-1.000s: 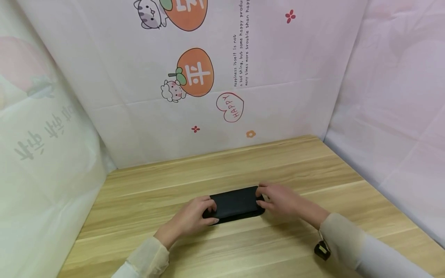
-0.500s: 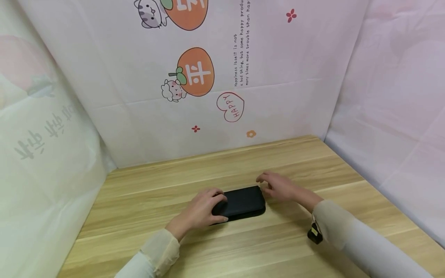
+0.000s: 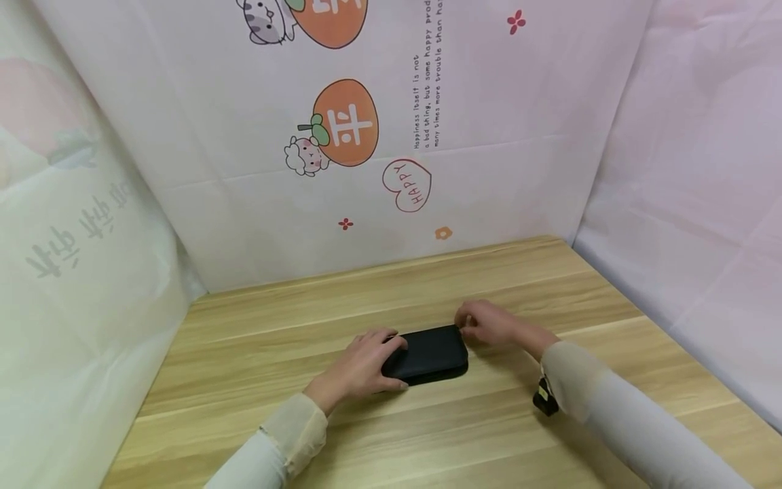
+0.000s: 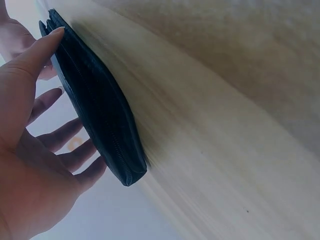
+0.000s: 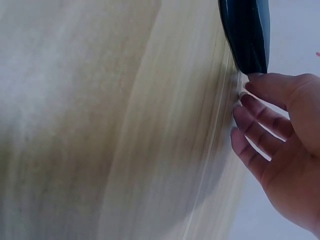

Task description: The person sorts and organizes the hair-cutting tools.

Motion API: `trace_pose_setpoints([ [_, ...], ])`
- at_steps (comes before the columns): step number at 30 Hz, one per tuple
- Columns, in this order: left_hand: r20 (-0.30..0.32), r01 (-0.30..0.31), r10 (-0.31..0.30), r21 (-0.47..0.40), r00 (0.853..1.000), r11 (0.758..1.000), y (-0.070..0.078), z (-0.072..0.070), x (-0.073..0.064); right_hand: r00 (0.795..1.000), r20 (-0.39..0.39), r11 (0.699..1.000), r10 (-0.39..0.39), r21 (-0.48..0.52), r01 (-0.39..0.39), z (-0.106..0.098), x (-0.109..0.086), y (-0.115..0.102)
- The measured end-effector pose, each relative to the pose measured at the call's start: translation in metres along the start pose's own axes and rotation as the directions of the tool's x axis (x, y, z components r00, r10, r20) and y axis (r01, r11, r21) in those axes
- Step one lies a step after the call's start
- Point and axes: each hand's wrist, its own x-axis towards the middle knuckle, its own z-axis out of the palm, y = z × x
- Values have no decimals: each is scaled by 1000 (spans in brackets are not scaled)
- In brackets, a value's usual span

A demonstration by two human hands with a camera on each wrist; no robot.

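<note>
A black zip wallet [image 3: 430, 354] lies flat on the wooden table; its zipper [image 4: 117, 150] runs along the edge seen in the left wrist view. My left hand [image 3: 363, 367] holds the wallet's left part, thumb at the near edge and fingers over the top toward the far side. At the far right corner is my right hand [image 3: 489, 322], its thumb and forefinger brought together there. In the right wrist view the thumb [image 5: 275, 87] meets the wallet's tip, while the other fingers curl loosely beside it. Whatever small part lies between those fingertips is hidden.
The wooden table [image 3: 293, 312] extends around the wallet on every side. White printed cloth [image 3: 489, 136] hangs behind it and along both sides. A small black device [image 3: 546, 397] hangs under the right sleeve cuff.
My left hand has slid rightward along the wallet. My right hand let go of the right end, lifted away to the far side, then closed its fingertips at the far right corner.
</note>
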Motion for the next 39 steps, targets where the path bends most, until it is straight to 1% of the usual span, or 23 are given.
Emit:
trace_pose_setpoints([
  [3,12,7,-7,4,1000,1000,1,-1,2,1000,12,1000,-2,8,2,-2,2,3],
  [7,21,13,-13,6,1000,1000,3,-2,4,999,25,1000,-26,17,26,-4,4,4],
  [11,24,20,-21,13,1000,1000,4,-1,5,998,31,999,-51,4,50,-3,6,4],
  [18,20,16,-17,15,1000,1000,3,2,7,998,35,998,-55,-14,55,-1,9,4],
  [29,17,18,-19,24,1000,1000,1,4,9,991,16,991,-131,-20,131,-4,6,9],
  [39,6,11,-11,13,1000,1000,3,3,8,991,4,991,-137,-10,137,-6,2,5],
])
